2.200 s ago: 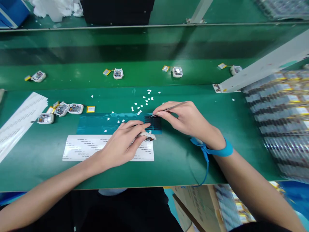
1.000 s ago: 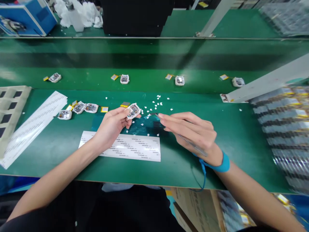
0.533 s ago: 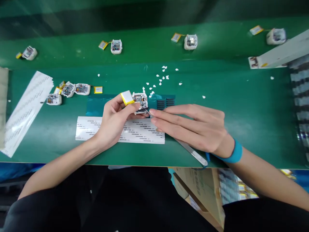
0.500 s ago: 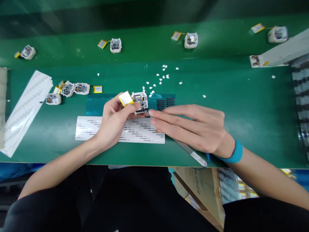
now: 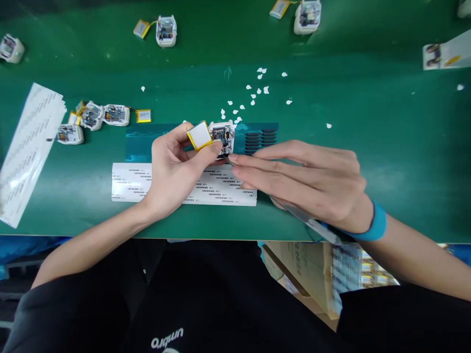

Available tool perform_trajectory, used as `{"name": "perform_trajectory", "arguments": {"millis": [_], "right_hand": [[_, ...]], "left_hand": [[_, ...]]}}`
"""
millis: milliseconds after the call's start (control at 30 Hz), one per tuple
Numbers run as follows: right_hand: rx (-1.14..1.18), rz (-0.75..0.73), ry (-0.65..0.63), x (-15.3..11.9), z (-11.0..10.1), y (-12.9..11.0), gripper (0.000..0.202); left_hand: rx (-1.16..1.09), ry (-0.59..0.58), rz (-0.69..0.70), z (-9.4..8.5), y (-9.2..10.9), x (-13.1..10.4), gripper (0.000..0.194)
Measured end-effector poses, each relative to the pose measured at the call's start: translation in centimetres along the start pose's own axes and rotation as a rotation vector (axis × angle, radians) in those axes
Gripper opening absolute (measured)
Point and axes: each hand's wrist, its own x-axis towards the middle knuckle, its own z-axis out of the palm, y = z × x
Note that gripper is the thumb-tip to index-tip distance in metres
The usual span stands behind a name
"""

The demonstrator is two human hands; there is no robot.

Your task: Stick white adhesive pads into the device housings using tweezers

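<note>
My left hand (image 5: 180,164) grips a small white device housing (image 5: 228,135) with its circuit board facing up, the thumb pressing on its lower part. A battery (image 5: 199,135) with yellow edges, belonging to this unit, rests over the left fingers. My right hand (image 5: 305,179) holds metal tweezers (image 5: 305,215) in a pinch. Their tips reach the housing's lower edge; whether something is between the tips I cannot tell. Under the hands lies a white printed adhesive sheet (image 5: 221,193), with a blue film strip (image 5: 142,142) bearing black pads (image 5: 252,142) behind it.
Small white round stickers (image 5: 252,96) are scattered behind the hands. Several opened housings with batteries (image 5: 117,114) sit at the left by more white sheets (image 5: 33,147). Other units (image 5: 166,31) stand along the back. A cardboard box (image 5: 305,274) is below the table edge.
The view has shifted, so the table's things appear higher up. Both hands stay together at the housing, and the tweezers have tilted slightly, their rear end farther right.
</note>
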Motion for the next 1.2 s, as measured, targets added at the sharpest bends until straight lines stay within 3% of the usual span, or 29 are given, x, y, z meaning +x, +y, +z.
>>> {"name": "perform_trajectory", "arguments": {"millis": [300, 533, 733, 933, 1200], "right_hand": [[0.125, 0.236, 0.029, 0.6, -0.7, -1.0, 0.030], [0.042, 0.100, 0.101, 0.5, 0.2, -0.2, 0.033], [0.034, 0.174, 0.129, 0.2, 0.2, -0.1, 0.038], [-0.028, 0.057, 0.253, 0.5, 0.7, 0.6, 0.038], [-0.023, 0.114, 0.245, 0.6, 0.4, 0.8, 0.035]], "left_hand": [[0.102, -0.079, -0.003, -0.6, -0.7, 0.1, 0.035], [0.104, -0.105, -0.025, -0.8, -0.4, 0.2, 0.039], [-0.018, -0.077, -0.079, -0.6, 0.4, 0.7, 0.028], [-0.048, -0.081, -0.153, -0.5, 0.7, 0.8, 0.034], [-0.063, -0.110, -0.218, -0.8, 1.0, 1.2, 0.040]]}}
